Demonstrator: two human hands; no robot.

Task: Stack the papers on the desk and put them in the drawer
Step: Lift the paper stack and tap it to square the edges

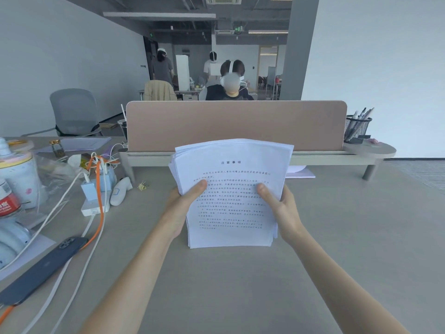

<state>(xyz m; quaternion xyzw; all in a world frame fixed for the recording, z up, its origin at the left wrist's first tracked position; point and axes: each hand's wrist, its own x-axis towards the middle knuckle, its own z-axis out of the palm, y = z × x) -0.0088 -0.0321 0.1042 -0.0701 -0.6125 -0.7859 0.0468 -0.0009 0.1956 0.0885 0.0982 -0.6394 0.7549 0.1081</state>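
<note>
A thick stack of white printed papers (231, 179) stands upright on its bottom edge on the grey desk (337, 237), its top sheets fanned slightly. My left hand (181, 208) grips the stack's left side with the thumb across the front page. On the right side, my right hand (280, 208) holds it the same way. Another white sheet (301, 171) lies flat under the raised shelf behind the stack. No drawer is in view.
A dark phone (43, 268), orange and white cables (96, 213), chargers, a bottle and jars crowd the left side. A tan divider panel (236, 124) stands behind the shelf, with a mesh pen holder (356, 128) at right. A person sits beyond the divider.
</note>
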